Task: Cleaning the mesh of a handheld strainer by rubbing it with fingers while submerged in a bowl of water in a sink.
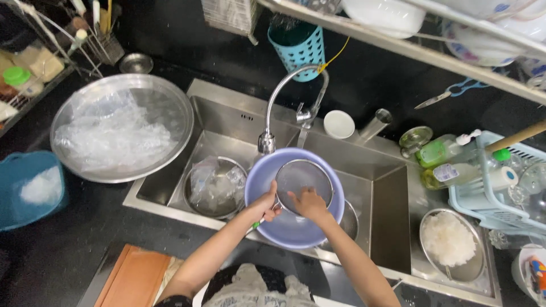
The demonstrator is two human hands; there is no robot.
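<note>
A pale purple plastic basin (284, 227) rests on the divider of a double steel sink (392, 227). Inside it stands a round metal mesh strainer (307, 176), tilted up toward the tap. My left hand (264, 206) grips the strainer's handle at the basin's left rim; a bit of green shows under the fingers. My right hand (309, 203) presses into the strainer's mesh from the front, fingers curled. The curved tap (284, 91) arches above the basin.
A steel bowl (196, 204) with clear plastic sits in the left sink. A big steel tray (182, 113) of plastic wrap lies to the left, a teal bin (11, 193) beyond. On the right stand a strainer of white rice (449, 239), soap bottles (438, 153) and a light blue rack (483, 210).
</note>
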